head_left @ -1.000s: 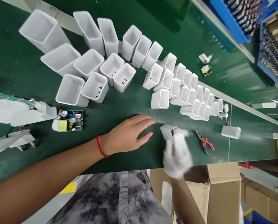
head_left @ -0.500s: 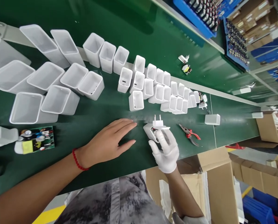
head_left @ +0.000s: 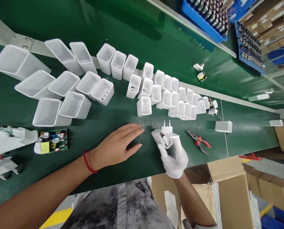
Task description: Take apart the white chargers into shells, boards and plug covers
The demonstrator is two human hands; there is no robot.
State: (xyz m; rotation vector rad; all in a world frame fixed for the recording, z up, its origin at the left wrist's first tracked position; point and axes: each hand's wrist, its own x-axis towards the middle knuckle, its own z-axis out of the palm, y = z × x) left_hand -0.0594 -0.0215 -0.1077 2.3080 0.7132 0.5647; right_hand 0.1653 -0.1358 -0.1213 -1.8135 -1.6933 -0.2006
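Observation:
My left hand [head_left: 119, 144] lies flat on the green bench, bare, with its fingers stretched out and nothing in them. To its right, my white-gloved right hand [head_left: 174, 159] grips a white charger housing [head_left: 158, 135], thumb on the near side. The housing lies tilted, its open end facing me, and a bit of circuit board shows inside. A white plug cap [head_left: 167, 128] with two metal pins pointing away sits beside that opening; gloved fingers partly hide where the two meet. Red-handled pliers [head_left: 198, 141] lie right of the glove.
Several open white housings [head_left: 144, 106] stand in rows along the back. A circuit board [head_left: 52, 141] and plug cap [head_left: 3, 167] lie at the left. One closed charger [head_left: 223, 126] rests to the right. Cardboard boxes [head_left: 227, 194] stand below the bench edge; a blue tray [head_left: 206, 20] sits on the shelf.
My gloved fingers have shifted down and right off the housing's mouth, so its opening and inner board show more. My left hand stays flat. The whole view has swung slightly left.

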